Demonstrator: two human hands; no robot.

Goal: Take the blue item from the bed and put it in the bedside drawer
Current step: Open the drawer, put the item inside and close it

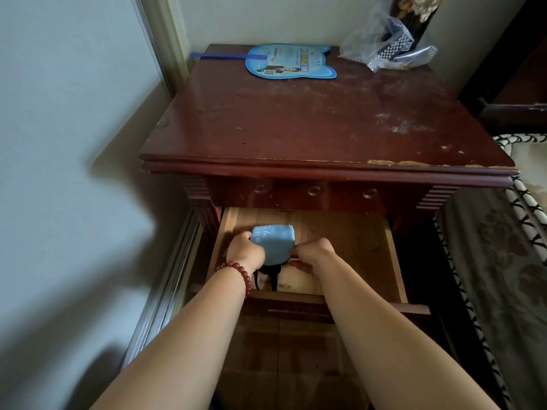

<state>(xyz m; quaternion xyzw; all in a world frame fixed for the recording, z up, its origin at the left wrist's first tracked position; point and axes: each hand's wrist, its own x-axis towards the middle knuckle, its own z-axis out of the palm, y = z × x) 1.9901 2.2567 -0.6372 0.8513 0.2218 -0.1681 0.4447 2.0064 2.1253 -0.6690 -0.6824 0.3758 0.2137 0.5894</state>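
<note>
Blue pouch [275, 242] in both hands' grip

Head view, steeply downward, close over open drawer [349, 247] (wide-angle)

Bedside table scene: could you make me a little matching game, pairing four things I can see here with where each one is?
Things:
1. blue pouch
2. blue fan
3. plastic bag
4. bead bracelet

Places:
A. back right corner of the tabletop
B. on the left wrist
C. inside the open drawer, held by both hands
D. back middle of the tabletop

Pairs: 1-C, 2-D, 3-A, 4-B
</note>
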